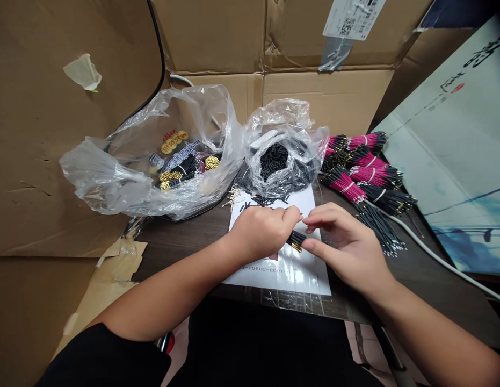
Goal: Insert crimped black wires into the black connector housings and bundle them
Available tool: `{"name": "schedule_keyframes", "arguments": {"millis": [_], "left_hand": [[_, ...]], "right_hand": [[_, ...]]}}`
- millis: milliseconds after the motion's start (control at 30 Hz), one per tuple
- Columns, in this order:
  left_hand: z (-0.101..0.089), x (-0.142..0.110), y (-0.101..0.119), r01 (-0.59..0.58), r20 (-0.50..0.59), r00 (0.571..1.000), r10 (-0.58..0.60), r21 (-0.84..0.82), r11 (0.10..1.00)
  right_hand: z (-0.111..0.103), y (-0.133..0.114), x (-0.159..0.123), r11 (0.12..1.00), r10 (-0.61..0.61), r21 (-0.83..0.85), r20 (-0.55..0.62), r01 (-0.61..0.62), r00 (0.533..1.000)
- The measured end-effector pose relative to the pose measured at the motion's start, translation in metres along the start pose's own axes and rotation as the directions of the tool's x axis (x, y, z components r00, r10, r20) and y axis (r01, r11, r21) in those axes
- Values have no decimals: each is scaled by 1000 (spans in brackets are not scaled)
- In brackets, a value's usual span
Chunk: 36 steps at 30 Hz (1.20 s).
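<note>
My left hand is closed in a fist round a small bundle of black wires with gold tips, whose ends stick out to the right. My right hand meets it from the right, with thumb and fingers pinched at the bundle's tips. Both hands hover over a white printed sheet on the dark table. Loose short black sleeves lie scattered at the sheet's far end.
A clear bag of black sleeves stands behind the sheet. A larger clear bag with gold-tipped wires lies at the left. Bundles of pink and black wires are stacked at the right beside a white cable. Cardboard walls surround the table.
</note>
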<state>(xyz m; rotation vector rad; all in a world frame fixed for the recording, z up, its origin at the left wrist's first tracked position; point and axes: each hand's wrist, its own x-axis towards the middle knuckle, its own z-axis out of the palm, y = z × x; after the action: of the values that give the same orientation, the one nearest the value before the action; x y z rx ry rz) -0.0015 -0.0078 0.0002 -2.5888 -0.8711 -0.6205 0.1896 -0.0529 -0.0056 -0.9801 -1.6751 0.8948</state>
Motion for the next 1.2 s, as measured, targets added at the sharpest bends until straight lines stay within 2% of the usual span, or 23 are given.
{"name": "schedule_keyframes", "arguments": {"millis": [67, 133, 233, 300, 367, 433, 500, 533, 600, 667, 800, 933, 1033, 1100, 1200], "left_hand": [[-2, 0, -1, -47, -18, 999, 48, 2, 999], [-2, -1, -1, -82, -36, 996, 83, 8, 997], [0, -1, 0, -124, -59, 991, 123, -7, 992], [1, -1, 1, -133, -65, 989, 130, -48, 990], [2, 0, 2, -132, -65, 990, 125, -114, 985], [2, 0, 2, -102, -66, 994, 91, -194, 976], [2, 0, 2, -40, -45, 999, 29, -273, 961], [3, 0, 1, 4, -19, 1000, -10, -312, 950], [3, -1, -1, 72, 48, 997, -58, -380, 922], [3, -2, -3, 111, 113, 991, -68, -436, 893], [2, -2, -3, 144, 190, 980, -49, -526, 838], [2, -2, -8, 231, 266, 961, -77, -618, 752], [5, -3, -19, 253, 215, 966, -145, -657, 711], [7, -2, -28, 247, 136, 968, -212, -675, 695], [10, -1, -38, 255, 65, 954, -293, -689, 678]], "right_hand": [[-1, 5, 2, 972, 147, 173, 88, -160, 985], [0, 8, 4, 907, 248, 300, 180, -294, 952], [0, 9, 5, 831, 308, 378, 299, -408, 903], [-2, 9, 6, 816, 295, 393, 348, -425, 890], [-4, 9, 6, 839, 253, 396, 324, -373, 912], [-8, 10, 7, 912, 193, 325, 194, -249, 962], [-11, 9, 7, 988, 87, 127, 42, -92, 995], [-12, 8, 7, 1000, 18, 3, 2, -18, 1000], [-13, 7, 8, 976, -103, -196, -5, 100, 995], [-10, 5, 7, 940, -175, -298, 5, 168, 985], [-4, 5, 6, 911, -225, -357, -7, 208, 974], [-8, 9, 12, 884, -231, -416, 12, 215, 973], [-16, 20, 25, 832, -189, -519, 65, 195, 980], [-20, 31, 37, 777, -117, -609, 112, 161, 987], [-22, 48, 52, 721, -86, -661, 210, 207, 974]]}}
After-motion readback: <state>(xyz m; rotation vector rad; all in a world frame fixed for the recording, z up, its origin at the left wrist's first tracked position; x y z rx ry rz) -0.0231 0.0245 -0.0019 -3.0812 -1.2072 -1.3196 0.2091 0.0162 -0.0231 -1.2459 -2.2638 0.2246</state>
